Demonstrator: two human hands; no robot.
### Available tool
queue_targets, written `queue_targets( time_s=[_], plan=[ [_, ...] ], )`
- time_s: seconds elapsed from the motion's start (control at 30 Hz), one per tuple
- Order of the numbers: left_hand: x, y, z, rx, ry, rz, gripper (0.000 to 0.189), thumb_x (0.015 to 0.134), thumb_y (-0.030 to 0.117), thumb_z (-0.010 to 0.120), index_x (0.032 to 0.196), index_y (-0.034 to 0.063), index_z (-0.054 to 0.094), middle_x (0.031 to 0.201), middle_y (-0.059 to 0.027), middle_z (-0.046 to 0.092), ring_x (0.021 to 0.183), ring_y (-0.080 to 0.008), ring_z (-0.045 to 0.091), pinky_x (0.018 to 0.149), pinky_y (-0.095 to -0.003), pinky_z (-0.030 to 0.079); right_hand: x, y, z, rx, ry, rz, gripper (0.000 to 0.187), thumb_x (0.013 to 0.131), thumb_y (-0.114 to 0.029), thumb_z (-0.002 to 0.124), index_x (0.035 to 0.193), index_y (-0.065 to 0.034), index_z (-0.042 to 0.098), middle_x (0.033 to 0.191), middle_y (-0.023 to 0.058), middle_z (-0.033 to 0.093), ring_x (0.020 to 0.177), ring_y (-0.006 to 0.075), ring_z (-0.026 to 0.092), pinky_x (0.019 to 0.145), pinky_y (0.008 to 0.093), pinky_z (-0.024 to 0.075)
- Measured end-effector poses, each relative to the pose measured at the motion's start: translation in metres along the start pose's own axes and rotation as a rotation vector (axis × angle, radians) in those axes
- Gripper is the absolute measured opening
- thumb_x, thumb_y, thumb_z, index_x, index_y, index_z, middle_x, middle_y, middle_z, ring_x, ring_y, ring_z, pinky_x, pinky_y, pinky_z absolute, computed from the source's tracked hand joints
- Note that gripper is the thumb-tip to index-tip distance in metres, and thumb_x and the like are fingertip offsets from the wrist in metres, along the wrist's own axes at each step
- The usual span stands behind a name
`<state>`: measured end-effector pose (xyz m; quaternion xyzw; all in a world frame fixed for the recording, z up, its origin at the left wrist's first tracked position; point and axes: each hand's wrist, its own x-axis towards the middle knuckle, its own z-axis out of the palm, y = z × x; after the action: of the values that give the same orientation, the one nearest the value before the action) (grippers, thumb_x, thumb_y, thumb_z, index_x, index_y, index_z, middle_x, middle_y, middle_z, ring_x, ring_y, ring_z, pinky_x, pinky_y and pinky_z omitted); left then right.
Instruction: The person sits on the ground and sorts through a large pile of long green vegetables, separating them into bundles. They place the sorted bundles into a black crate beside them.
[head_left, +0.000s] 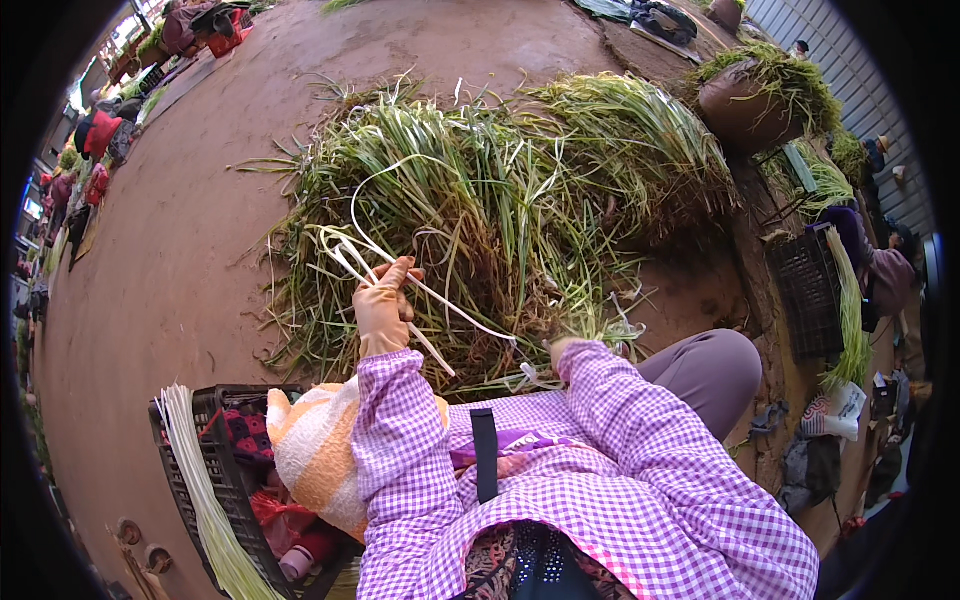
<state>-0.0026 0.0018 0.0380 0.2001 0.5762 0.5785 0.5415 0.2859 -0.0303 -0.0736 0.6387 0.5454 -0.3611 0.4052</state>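
Observation:
My left hand (384, 304), in an orange rubber glove, pinches a few long, pale leafy stalks (435, 349) between thumb and fingers. One stalk loops up and over, while another runs down towards my right hand. Mostly hidden by its checked sleeve, my right hand (561, 346) is low at the pile's near edge; its fingers cannot be made out. Beyond both hands lies a large heap of green, grass-like leafy plants (465, 180) with brown, withered lower parts. Whitish scraps (529, 373) lie close to my right hand.
At my left stands a black plastic crate (214, 480) with a bundle of pale stalks (196, 480) along its side. A striped towel (319, 457) lies beside my left sleeve. Another black crate (804, 296) stands at right, near a heaped brown container (742, 105). People work farther off.

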Motion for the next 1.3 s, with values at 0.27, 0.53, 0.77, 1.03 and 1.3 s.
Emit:
queue_targets(
  time_s=[0.27,0.53,0.77,1.03,1.3],
  plan=[
    [0.002,-0.019,0.003,0.001,-0.058,-0.112,0.024,0.093,0.028,0.069,0.097,0.0053,0.073,0.086,-0.0062,0.075,0.048,-0.0038,0.047,0.038,-0.0186,0.033,-0.079,-0.036,-0.056,0.779,0.001,-0.799,0.055,0.091,-0.029,0.07,0.14,-0.0115,0.051,0.115,0.0115,0.069,0.083,0.0145,0.066,0.068,0.0282,0.056],
    [-0.012,-0.033,0.016,0.007,0.004,-0.095,0.051,0.104,0.043,0.046,0.128,-0.0009,0.056,0.115,-0.0144,0.063,0.082,-0.0235,0.068,0.079,-0.0356,0.061,-0.068,-0.07,-0.02,0.663,0.338,-0.765,0.029,0.101,-0.029,0.053,0.112,-0.0073,0.068,0.087,0.0116,0.071,0.076,0.0238,0.069,0.072,0.037,0.054],
    [-0.02,-0.011,0.03,-0.169,0.111,0.109,0.04,0.101,0.042,0.052,0.097,0.0043,0.065,0.062,0.0028,0.056,0.04,-0.0034,0.038,0.029,-0.0204,0.027,-0.004,-0.055,-0.016,0.201,0.399,-0.462,0.03,0.096,-0.022,0.064,0.121,-0.0054,0.065,0.101,0.0102,0.07,0.072,0.014,0.068,0.061,0.031,0.0579],
    [-0.009,-0.024,0.03,-0.339,-0.111,-0.256,0.034,0.098,0.029,0.062,0.116,0.0005,0.064,0.074,0.0006,0.058,0.048,-0.0022,0.036,0.038,-0.0169,0.028,0.096,-0.03,-0.031,0.444,0.408,-0.203,0.032,0.093,-0.023,0.067,0.117,-0.0026,0.066,0.096,0.0123,0.072,0.075,0.0212,0.07,0.068,0.0342,0.0553],
    [0.008,-0.032,0.036,-0.279,-0.147,-0.151,0.023,0.102,0.018,0.054,0.115,0.0027,0.066,0.077,-0.0066,0.068,0.044,-0.0038,0.044,0.037,-0.0192,0.034,0.014,-0.006,-0.102,1.468,0.812,-0.63,0.026,0.097,-0.017,0.061,0.121,-0.0118,0.066,0.102,0.0087,0.071,0.074,0.0129,0.065,0.064,0.0281,0.0589]
  ],
)
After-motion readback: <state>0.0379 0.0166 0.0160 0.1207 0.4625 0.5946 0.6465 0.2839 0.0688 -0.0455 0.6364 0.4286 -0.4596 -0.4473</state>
